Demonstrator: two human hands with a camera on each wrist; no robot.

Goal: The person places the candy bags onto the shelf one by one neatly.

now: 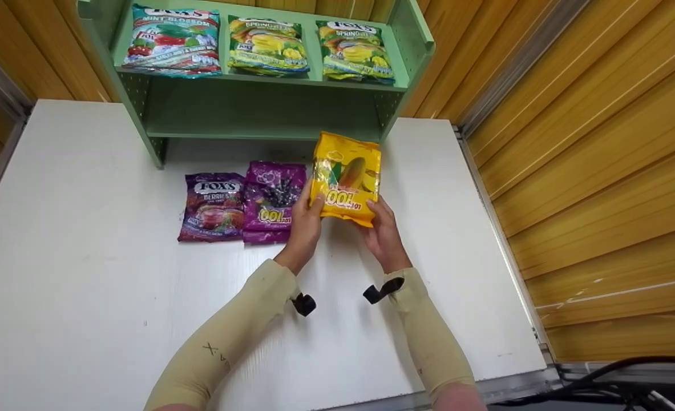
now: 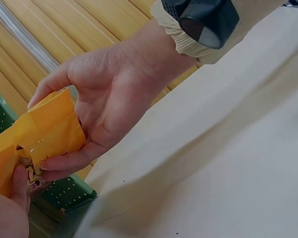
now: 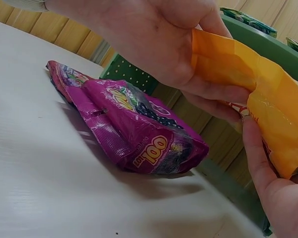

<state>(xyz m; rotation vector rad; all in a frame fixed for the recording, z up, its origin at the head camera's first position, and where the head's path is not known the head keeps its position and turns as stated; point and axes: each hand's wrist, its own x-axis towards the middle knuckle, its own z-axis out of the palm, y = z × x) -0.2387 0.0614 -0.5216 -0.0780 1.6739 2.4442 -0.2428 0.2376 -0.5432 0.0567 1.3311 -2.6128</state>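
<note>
A yellow candy bag (image 1: 346,165) with a mango picture and "100" print is held up over the table, in front of the green shelf. My left hand (image 1: 304,228) grips its left side, thumb on the printed front. On the lower right edge, my right hand (image 1: 387,237) holds it with the thumb at the front. From the left wrist view, fingers of the right hand (image 2: 109,94) reach under the yellow bag. Close to the left hand lies a purple grape candy bag (image 1: 271,191), overlapping a dark purple Fox's Berries bag (image 1: 214,208).
The green two-tier shelf (image 1: 269,137) stands at the back of the white table (image 1: 114,297). On its upper tier lie a Fox's Mint Blossom bag (image 1: 172,43) and two green-yellow Fox's bags (image 1: 269,45). Wood-panelled walls (image 1: 599,171) enclose the table; black cables (image 1: 599,371) lie at front right.
</note>
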